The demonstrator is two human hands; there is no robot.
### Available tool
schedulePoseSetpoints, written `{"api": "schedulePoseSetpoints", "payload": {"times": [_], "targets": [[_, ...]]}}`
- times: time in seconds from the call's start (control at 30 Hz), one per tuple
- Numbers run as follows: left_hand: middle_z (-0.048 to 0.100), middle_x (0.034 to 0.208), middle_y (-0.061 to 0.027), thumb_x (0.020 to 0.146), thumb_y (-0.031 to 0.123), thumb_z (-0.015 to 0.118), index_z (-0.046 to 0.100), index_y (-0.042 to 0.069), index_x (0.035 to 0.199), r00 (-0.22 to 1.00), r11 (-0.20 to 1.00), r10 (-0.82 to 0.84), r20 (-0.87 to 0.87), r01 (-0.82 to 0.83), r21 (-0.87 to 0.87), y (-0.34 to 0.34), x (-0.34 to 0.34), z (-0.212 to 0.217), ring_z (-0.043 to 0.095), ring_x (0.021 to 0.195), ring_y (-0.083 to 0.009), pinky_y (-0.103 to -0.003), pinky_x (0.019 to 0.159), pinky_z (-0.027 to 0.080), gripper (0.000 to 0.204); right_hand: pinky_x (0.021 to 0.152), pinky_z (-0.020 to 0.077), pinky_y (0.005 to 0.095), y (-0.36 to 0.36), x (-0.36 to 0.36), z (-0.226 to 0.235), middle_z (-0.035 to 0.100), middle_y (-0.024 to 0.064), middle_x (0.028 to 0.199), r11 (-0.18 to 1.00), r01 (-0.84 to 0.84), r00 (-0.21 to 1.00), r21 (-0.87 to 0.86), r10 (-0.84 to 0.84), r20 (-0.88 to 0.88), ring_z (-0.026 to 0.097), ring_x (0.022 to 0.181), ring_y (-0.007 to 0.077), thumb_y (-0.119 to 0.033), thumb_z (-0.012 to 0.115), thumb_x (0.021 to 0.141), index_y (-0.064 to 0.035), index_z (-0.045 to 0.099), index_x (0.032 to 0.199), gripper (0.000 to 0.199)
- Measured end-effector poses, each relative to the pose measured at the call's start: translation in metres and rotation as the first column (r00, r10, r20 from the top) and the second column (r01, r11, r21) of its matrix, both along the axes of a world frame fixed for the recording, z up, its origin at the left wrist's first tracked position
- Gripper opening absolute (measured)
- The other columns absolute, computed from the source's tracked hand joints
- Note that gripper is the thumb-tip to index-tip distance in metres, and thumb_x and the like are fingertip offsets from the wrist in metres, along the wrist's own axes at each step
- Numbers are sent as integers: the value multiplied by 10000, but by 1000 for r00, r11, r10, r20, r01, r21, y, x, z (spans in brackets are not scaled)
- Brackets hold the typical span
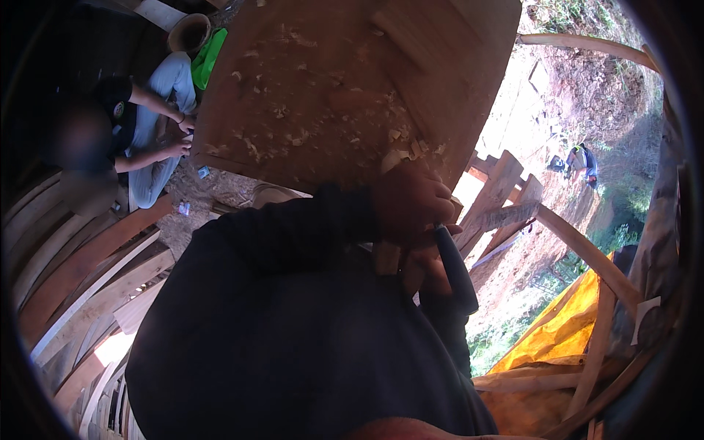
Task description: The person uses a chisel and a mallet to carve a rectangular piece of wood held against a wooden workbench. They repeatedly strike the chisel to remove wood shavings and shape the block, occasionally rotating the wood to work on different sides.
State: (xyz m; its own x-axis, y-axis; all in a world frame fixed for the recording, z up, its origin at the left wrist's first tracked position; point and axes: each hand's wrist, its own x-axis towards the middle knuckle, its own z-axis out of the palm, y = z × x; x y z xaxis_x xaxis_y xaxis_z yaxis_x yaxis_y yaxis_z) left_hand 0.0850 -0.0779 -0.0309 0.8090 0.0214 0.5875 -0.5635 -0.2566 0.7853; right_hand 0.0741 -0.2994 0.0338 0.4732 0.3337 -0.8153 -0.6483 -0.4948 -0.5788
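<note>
My left hand (pixel 412 204) is closed at the near edge of a wooden tabletop (pixel 330 44), its arm in a dark sleeve crossing from the left. From under its fingers a long, dark, smooth tool (pixel 457 273) slants down; whether this is a blade or a handle I cannot tell. Just below, my right hand (pixel 435 274) is partly hidden behind that tool, its fingers curled by a small pale wood piece (pixel 386 259). How the fingers grip the wood is in shadow. Curled wood shavings (pixel 396 158) lie on the tabletop close to my left hand.
A person (pixel 150 139) sits at the left, hands by the tabletop's edge, with a green bag (pixel 209 59) and a round pot (pixel 189 34) beyond. Curved boards (pixel 95 271) are stacked at lower left. At right stand a wooden frame (pixel 506 194) and an orange tarp (pixel 565 323).
</note>
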Motion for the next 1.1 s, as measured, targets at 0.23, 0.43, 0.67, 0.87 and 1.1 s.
{"api": "schedulePoseSetpoints", "payload": {"times": [0.23, 0.43, 0.67, 0.87, 1.1], "targets": [[641, 698, -33, 902, 395, 715, 661, 159, 686, 999, 997, -31, -29, 33, 68, 0, -3, 1, 670, 692, -256, -424, 656, 493, 324, 1072, 445, 351, -6, -9, 11, 585, 127, 1373, 999, 3, 1000, -54, -3, 11, 559, 1294, 234, -74, 648, 936, 2, 525, 1430, 515], [632, 702, -46, 902, 382, 718, 596, 164, 656, 1000, 999, -8, -4, 8, 46, 7, -1, 2, 653, 681, -275, -441, 629, 469, 351, 1092, 431, 354, 1, -6, 8, 580, 129, 1387, 998, 24, 1000, -60, -23, 13, 548, 1310, 239, -50, 619, 958, 3, 528, 1427, 481], [589, 617, -59, 880, 336, 740, 561, 161, 634, 1000, 1000, 9, 25, -8, -23, 13, 1, -2, 630, 595, -299, -437, 569, 473, 351, 980, 432, 348, 4, -3, 7, 604, 126, 1263, 995, -6, 999, -100, 11, 53, 561, 1174, 207, -170, 566, 1021, 7, 609, 1291, 326], [571, 575, -72, 851, 320, 761, 557, 147, 595, 999, 999, -33, 21, 34, -35, 14, 2, 3, 619, 551, -305, -435, 530, 472, 370, 843, 477, 342, -9, 2, 11, 639, 104, 1059, 921, -310, 860, -238, 378, 342, 612, 1006, 190, -247, 615, 996, -6, 627, 1195, 313], [555, 559, -74, 848, 305, 760, 575, 142, 566, 1000, 984, 2, 30, 3, -178, -2, 5, -14, 607, 545, -315, -437, 525, 456, 375, 718, 522, 349, 8, 14, 84, 567, 110, 958, 884, -306, 596, 354, -112, 795, 617, 806, 244, -487, 836, 836, -58, 454, 1234, 699]]}}
